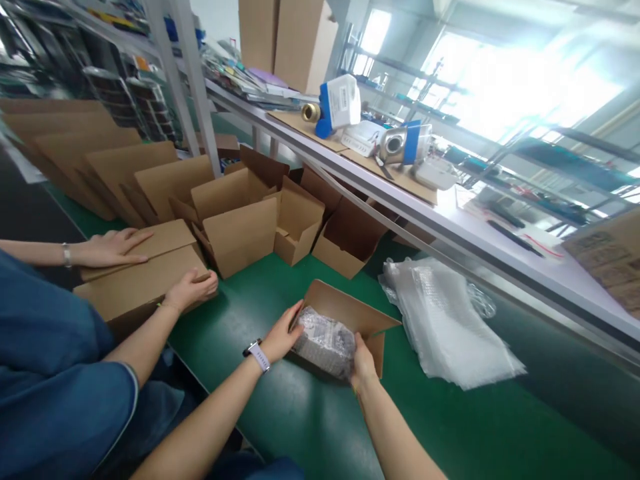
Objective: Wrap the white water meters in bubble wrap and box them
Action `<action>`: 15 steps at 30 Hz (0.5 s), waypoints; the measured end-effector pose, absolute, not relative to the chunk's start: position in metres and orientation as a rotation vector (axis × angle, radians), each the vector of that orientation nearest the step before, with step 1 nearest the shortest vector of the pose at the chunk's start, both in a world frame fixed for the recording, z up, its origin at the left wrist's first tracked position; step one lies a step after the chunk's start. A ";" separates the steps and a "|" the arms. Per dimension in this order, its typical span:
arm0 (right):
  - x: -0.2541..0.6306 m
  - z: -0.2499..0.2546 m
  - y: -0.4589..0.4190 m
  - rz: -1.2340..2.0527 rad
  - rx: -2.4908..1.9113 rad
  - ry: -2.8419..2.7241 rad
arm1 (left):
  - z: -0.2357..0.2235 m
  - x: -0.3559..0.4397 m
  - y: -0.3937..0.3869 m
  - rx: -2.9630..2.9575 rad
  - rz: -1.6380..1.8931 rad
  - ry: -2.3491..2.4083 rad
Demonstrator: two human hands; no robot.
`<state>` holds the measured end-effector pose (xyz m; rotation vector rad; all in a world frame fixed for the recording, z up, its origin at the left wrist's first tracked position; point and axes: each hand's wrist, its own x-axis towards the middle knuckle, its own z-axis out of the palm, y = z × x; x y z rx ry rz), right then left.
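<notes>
A bubble-wrapped item (324,343) sits in the mouth of a small open cardboard box (350,308) on the green belt (310,420). My left hand (283,333), with a watch on its wrist, grips the left side of the wrapped item. My right hand (363,363) holds its right side, fingers curled around it. Both hands are closed on the bundle, which lies partly inside the box.
A pile of bubble-wrap sheets (447,323) lies to the right. Several open boxes (240,230) stand behind. A co-worker's hands (190,290) rest on a closed box (143,277) at left. Blue-and-white meters (340,103) sit on the raised shelf (440,223).
</notes>
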<state>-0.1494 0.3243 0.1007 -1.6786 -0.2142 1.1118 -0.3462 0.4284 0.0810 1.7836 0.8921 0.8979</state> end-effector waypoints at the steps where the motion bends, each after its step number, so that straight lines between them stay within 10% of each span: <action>1: -0.149 0.099 0.337 1.114 -1.697 -0.200 | 0.077 -0.344 0.428 1.798 0.846 0.855; 11: -0.151 0.107 0.352 1.040 -1.830 -0.469 | 0.086 -0.363 0.395 1.986 0.680 0.850; 15: -0.146 0.135 0.300 0.446 -1.833 -1.036 | 0.091 -0.430 0.444 1.898 0.784 0.995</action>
